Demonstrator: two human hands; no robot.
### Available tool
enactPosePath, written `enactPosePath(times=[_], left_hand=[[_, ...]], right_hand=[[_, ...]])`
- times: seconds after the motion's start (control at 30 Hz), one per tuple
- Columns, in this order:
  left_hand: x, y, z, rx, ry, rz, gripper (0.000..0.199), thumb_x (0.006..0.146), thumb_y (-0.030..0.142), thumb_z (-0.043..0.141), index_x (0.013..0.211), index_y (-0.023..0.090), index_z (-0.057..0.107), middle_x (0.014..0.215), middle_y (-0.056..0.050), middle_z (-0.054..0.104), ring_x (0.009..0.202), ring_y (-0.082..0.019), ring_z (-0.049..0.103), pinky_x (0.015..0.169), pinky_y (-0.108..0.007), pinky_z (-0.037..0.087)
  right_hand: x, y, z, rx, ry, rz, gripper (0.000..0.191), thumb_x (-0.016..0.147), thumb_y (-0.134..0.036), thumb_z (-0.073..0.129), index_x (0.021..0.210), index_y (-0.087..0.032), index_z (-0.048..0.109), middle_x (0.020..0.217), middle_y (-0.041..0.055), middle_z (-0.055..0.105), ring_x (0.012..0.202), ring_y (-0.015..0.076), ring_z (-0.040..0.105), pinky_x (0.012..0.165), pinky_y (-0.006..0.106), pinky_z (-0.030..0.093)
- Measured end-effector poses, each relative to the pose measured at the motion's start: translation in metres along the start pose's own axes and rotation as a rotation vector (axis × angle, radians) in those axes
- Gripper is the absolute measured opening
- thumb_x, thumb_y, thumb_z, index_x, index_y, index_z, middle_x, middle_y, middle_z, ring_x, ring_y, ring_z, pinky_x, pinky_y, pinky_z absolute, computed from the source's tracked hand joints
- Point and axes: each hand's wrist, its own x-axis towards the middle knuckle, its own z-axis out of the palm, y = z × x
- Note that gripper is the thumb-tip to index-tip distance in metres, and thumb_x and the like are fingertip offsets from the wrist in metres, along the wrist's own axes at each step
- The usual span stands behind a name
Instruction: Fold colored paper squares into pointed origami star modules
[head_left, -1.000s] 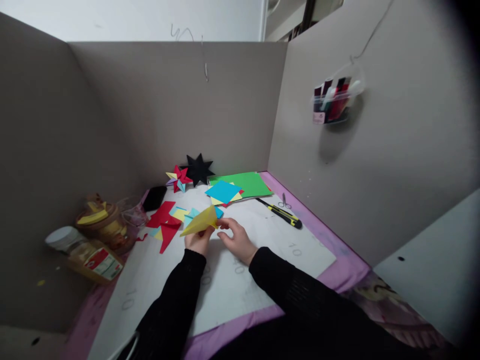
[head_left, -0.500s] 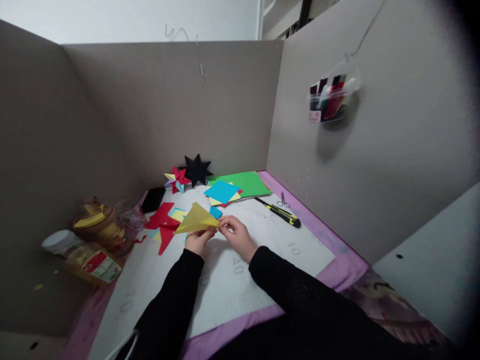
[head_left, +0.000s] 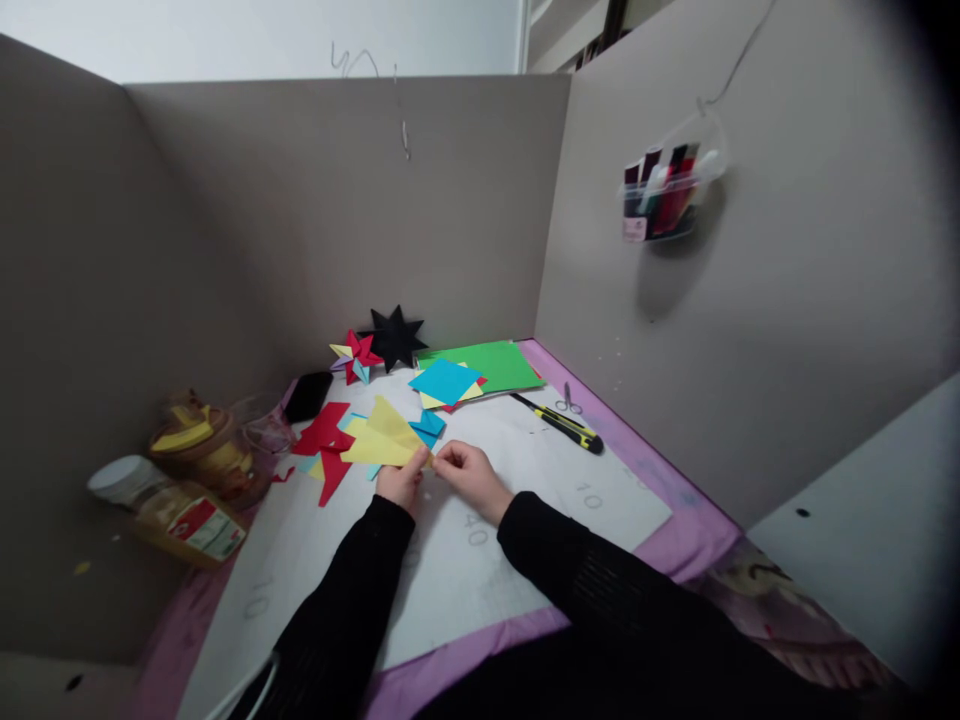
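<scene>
A folded yellow paper point(head_left: 384, 436) is between my hands above the white sheet. My left hand point(head_left: 403, 481) pinches its lower right part, thumb on top. The fingers of my right hand point(head_left: 471, 476) are closed on the paper's right tip, close to the left fingertips. Behind and left of it lie folded red papers point(head_left: 322, 430). A folded blue paper point(head_left: 428, 427) lies just behind the yellow one.
Square papers point(head_left: 447, 382) overlap a green sheet point(head_left: 495, 366) at the back. A cutter point(head_left: 562, 424) and scissors point(head_left: 568, 400) lie right. Paper stars point(head_left: 395, 338), a phone point(head_left: 308, 397) and a bottle point(head_left: 172, 510) stand or lie left.
The yellow paper has tilted flatter, showing more of its face and uncovering more of the blue paper behind. My hands stay close together and have shifted slightly.
</scene>
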Motion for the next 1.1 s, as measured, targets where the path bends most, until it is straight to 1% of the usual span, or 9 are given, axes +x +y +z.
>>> enactPosePath(times=[0.1,0.27,0.5,0.57,0.63,0.73,0.8,0.93,1.1], left_hand=[[-0.002,0.000,0.003,-0.078,-0.003,-0.025,0.046,0.049,0.049,0.079,0.067,0.011,0.059,0.056,0.002,0.055,0.047,-0.006,0.042,0.043,-0.021,0.030],[-0.005,0.000,0.008,-0.181,-0.018,-0.026,0.040,0.048,0.040,0.081,0.067,0.011,0.060,0.061,0.002,0.058,0.057,-0.010,0.052,0.055,-0.024,0.038],[0.008,0.014,-0.004,-0.368,0.151,-0.126,0.039,0.043,0.031,0.084,0.067,0.013,0.058,0.055,0.005,0.054,0.047,-0.006,0.046,0.041,-0.019,0.028],[0.009,0.013,-0.006,-0.354,0.132,-0.128,0.039,0.044,0.030,0.084,0.069,0.013,0.059,0.054,0.005,0.055,0.047,-0.006,0.046,0.041,-0.019,0.028],[0.007,0.008,-0.004,-0.318,0.064,-0.119,0.037,0.045,0.028,0.084,0.070,0.012,0.060,0.057,0.004,0.057,0.050,-0.007,0.049,0.045,-0.020,0.032],[-0.001,0.002,0.001,-0.289,-0.042,-0.098,0.035,0.048,0.028,0.083,0.070,0.011,0.061,0.064,0.001,0.062,0.060,-0.011,0.055,0.057,-0.023,0.041],[-0.006,0.003,0.004,-0.301,-0.066,-0.092,0.034,0.048,0.026,0.083,0.070,0.011,0.061,0.066,0.001,0.063,0.062,-0.011,0.056,0.061,-0.025,0.043],[-0.010,0.013,0.005,-0.372,-0.001,-0.107,0.035,0.047,0.025,0.083,0.069,0.013,0.060,0.062,0.004,0.059,0.058,-0.009,0.054,0.058,-0.023,0.042],[-0.007,0.015,0.003,-0.499,0.066,-0.135,0.034,0.048,0.026,0.083,0.067,0.013,0.058,0.060,0.005,0.057,0.056,-0.007,0.054,0.057,-0.022,0.042]], right_hand=[[-0.001,0.001,0.001,-0.050,0.019,0.002,0.020,0.073,-0.032,0.058,0.062,-0.017,0.048,0.059,-0.0041,0.046,0.055,0.0096,0.041,0.053,0.022,0.034],[-0.004,0.002,0.004,-0.040,-0.027,-0.013,0.020,0.074,-0.029,0.055,0.061,-0.018,0.044,0.058,-0.0052,0.042,0.055,0.0091,0.039,0.053,0.021,0.033],[-0.009,0.003,0.005,-0.071,-0.084,-0.034,0.015,0.074,-0.024,0.053,0.062,-0.017,0.048,0.060,-0.0041,0.046,0.058,0.0098,0.042,0.056,0.021,0.034],[-0.008,0.003,0.005,-0.063,-0.059,-0.055,0.011,0.075,-0.026,0.055,0.070,-0.017,0.052,0.065,-0.0033,0.049,0.062,0.0107,0.045,0.058,0.022,0.036],[-0.007,0.002,0.006,-0.068,-0.048,-0.076,0.012,0.075,-0.029,0.056,0.076,-0.017,0.053,0.069,-0.0026,0.051,0.066,0.0115,0.046,0.059,0.022,0.037],[-0.006,0.002,0.006,-0.128,-0.040,-0.093,0.016,0.076,-0.029,0.055,0.066,-0.018,0.048,0.064,-0.0036,0.046,0.062,0.0109,0.043,0.057,0.022,0.035],[-0.007,0.001,0.007,-0.175,-0.020,-0.125,0.021,0.077,-0.025,0.053,0.060,-0.018,0.043,0.060,-0.0042,0.043,0.059,0.0103,0.041,0.055,0.022,0.034],[-0.012,-0.006,0.008,-0.227,-0.037,-0.210,0.020,0.076,-0.019,0.052,0.059,-0.018,0.042,0.062,-0.0038,0.044,0.060,0.0103,0.043,0.057,0.022,0.034],[-0.017,-0.012,0.013,-0.260,-0.061,-0.230,0.020,0.077,-0.018,0.053,0.059,-0.018,0.044,0.062,-0.0033,0.045,0.060,0.0102,0.043,0.057,0.023,0.033]])
